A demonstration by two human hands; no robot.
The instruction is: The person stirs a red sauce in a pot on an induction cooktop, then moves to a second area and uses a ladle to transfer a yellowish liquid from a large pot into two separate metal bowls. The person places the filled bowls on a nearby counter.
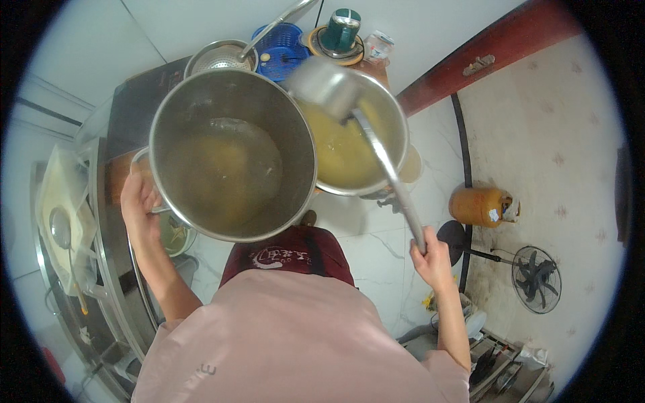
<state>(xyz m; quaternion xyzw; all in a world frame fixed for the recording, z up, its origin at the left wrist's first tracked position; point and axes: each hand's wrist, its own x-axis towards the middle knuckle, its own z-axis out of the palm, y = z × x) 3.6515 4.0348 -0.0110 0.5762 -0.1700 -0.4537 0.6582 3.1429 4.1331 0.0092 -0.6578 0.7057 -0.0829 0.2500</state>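
Note:
My left hand [138, 196] grips the side handle of a deep stainless steel stockpot [174, 201], which is tilted towards me. Cloudy yellowish liquid [221, 171] lies inside it. In my right hand [431, 254] is the long handle of a large metal ladle [322, 88]. The ladle's bowl is blurred and hangs over a second, wide steel pot [403, 121] to the right. Yellow broth [342, 151] shows in that second pot, partly covered by the ladle.
A steel strainer [221, 56], a blue plastic basket [279, 50] and a green mug-like vessel [342, 32] stand behind the pots. An orange gas cylinder [478, 206] and a black fan [536, 279] are at right. At left, a metal counter [108, 242] carries a plastic bag [63, 216].

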